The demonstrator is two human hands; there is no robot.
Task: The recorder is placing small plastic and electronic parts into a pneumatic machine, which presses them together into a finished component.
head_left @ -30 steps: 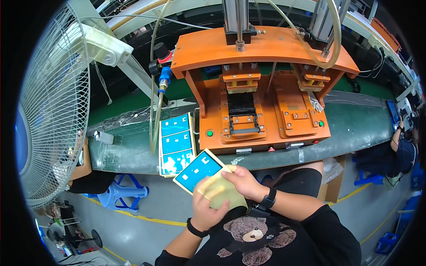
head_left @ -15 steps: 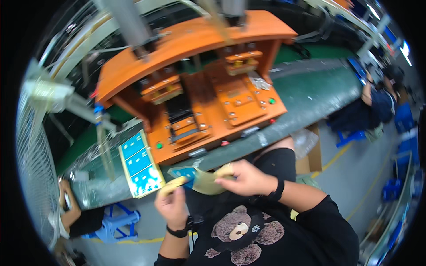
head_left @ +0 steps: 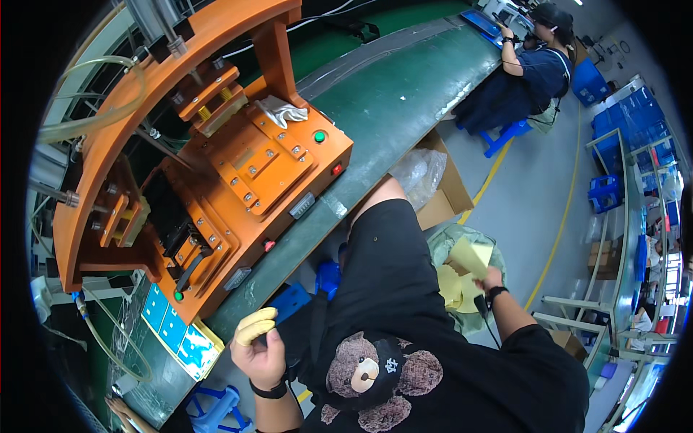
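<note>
My left hand (head_left: pixel 261 355), with yellow finger covers on its fingers, is closed beside the table's front edge. A thin blue sheet (head_left: pixel 291 300) shows at its fingertips, apparently pinched there; the grip itself is partly hidden. Out to the right, my right hand (head_left: pixel 491 278) grips a pale yellow backing sheet (head_left: pixel 471 257). That sheet is over an open greenish bag (head_left: pixel 497 249), where more yellow sheets (head_left: pixel 450 287) lie. A stack of blue film sheets on yellow backing (head_left: pixel 173 329) rests on the table, left of the orange press.
The orange press (head_left: pixel 277 173) stands on the green table (head_left: pixel 390 79), with a crumpled white cloth (head_left: pixel 281 111) on it. A cardboard box (head_left: pixel 445 189) holds clear plastic. A person (head_left: pixel 535 68) sits farther along the table. A blue stool (head_left: pixel 216 410) is at lower left.
My hands have moved apart. The right hand has carried the yellow backing sheet away from the blue sheet, rightward to the bag. The view has turned to the right.
</note>
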